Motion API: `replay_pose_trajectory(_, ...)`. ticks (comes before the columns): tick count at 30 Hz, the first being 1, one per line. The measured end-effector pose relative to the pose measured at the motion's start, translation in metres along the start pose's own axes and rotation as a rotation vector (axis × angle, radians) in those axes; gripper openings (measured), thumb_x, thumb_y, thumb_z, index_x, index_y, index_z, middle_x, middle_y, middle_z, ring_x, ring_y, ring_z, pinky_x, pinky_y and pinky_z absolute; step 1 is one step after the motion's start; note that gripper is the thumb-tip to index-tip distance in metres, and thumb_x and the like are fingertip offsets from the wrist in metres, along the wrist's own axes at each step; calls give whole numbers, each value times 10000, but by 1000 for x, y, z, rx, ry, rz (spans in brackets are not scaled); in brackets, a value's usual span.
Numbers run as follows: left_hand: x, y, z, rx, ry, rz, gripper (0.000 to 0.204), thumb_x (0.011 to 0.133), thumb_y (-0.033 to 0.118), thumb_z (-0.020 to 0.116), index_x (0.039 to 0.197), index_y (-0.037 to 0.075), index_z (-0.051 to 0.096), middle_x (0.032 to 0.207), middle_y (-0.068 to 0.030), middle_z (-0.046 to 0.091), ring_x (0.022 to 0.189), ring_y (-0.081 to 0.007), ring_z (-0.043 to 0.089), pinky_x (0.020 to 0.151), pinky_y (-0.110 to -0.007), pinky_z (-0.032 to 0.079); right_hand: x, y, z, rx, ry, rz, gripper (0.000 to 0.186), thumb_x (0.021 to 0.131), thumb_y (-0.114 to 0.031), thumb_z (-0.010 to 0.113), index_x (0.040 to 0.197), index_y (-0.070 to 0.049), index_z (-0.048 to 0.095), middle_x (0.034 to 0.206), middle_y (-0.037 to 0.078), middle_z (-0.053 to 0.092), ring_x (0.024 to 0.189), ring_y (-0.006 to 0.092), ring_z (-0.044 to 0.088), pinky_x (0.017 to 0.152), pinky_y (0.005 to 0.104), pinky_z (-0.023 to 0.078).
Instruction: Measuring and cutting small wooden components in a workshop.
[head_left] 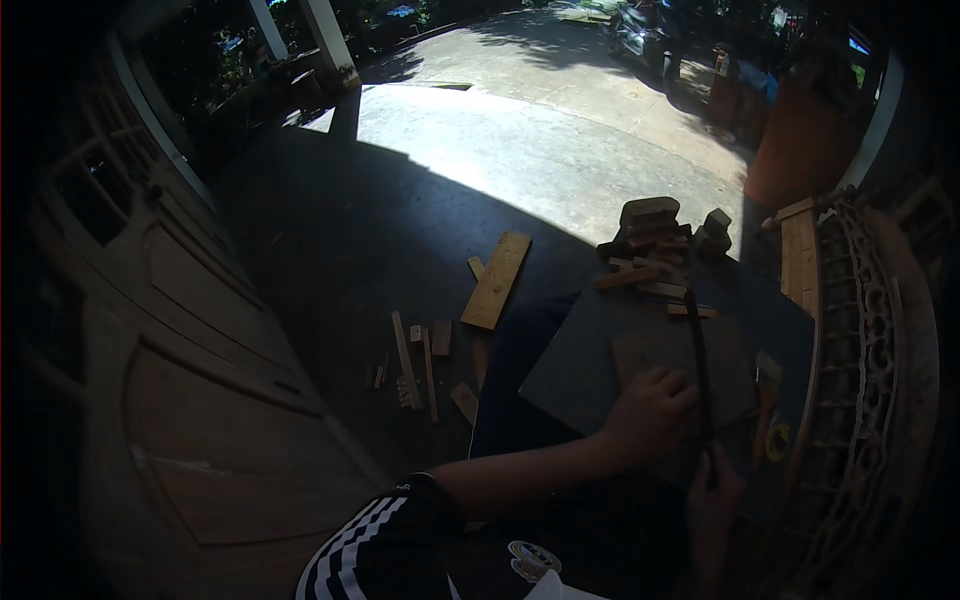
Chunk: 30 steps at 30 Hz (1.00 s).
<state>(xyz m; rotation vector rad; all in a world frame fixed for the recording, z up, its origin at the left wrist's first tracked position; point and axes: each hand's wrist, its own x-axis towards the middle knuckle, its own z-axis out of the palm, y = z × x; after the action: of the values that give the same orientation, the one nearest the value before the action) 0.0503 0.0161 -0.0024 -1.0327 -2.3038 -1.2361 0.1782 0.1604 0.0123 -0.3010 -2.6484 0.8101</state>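
My left hand (pixel 652 408) is over a square wooden board (pixel 640 350) on a dark grey panel (pixel 555 380), its fingers curled beside a long, thin dark strip (pixel 697 340); what they hold, if anything, is unclear. My right hand (pixel 714 488) grips the lower end of the strip, which slants up across the board. A pile of small wooden pieces (pixel 630 275) and rounded blocks (pixel 648 212) sits at the panel's far end. An orange-handled tool (pixel 766 400) and a yellow round object (pixel 778 440) lie at the right.
Loose boards (pixel 497 280) and sticks (pixel 400 350) lie on the concrete floor (pixel 350 220). Carved wooden door panels (pixel 180 400) stand at the left, a carved railing piece (pixel 860 330) at the right. Beyond are white posts (pixel 325 40) and a parked motorbike (pixel 640 40).
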Motion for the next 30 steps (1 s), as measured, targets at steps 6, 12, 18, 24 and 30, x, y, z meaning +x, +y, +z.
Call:
replay_pose_trajectory(6, -9, -5, -2, 11, 1, -34, 205, 900, 227, 704, 1044, 86, 669, 972, -126, 600, 937, -349, 608, 814, -466, 514, 1, 1, 3, -4, -25, -34, 303, 989, -139, 617, 1182, 79, 701, 1040, 304, 721, 968, 445, 721, 818, 454, 571)
replay_pose_trajectory(12, -7, -4, 0, 6, 8, -36, 198, 904, 229, 703, 1042, 89, 673, 960, -119, 604, 928, -339, 610, 811, -458, 511, 2, -1, 1, -1, -19, -20, 291, 990, -132, 612, 1173, 78, 697, 1018, 294, 725, 951, 446, 721, 805, 457, 567)
replay_pose_trajectory(18, -7, -6, -7, 10, -17, -52, 200, 910, 239, 702, 1042, 92, 678, 968, -113, 610, 935, -329, 612, 817, -457, 512, 3, -19, -4, 30, -80, 73, 286, 997, -104, 622, 1176, 109, 689, 1078, 299, 727, 1021, 404, 734, 898, 412, 561)
replay_pose_trajectory(24, -3, -3, -7, -34, -27, -16, 186, 907, 240, 712, 1016, 92, 680, 958, -100, 613, 932, -315, 621, 812, -447, 520, -5, -12, -5, 48, -41, 85, 268, 995, -84, 621, 1177, 102, 687, 1059, 306, 723, 998, 389, 742, 852, 396, 560)
replay_pose_trajectory(30, -6, -10, -28, -9, -80, -27, 171, 871, 218, 754, 958, 82, 699, 907, -94, 619, 882, -321, 637, 782, -452, 526, -7, -32, 3, 0, 13, 42, 254, 973, -116, 651, 1155, 55, 700, 888, 268, 722, 825, 421, 734, 684, 458, 573)
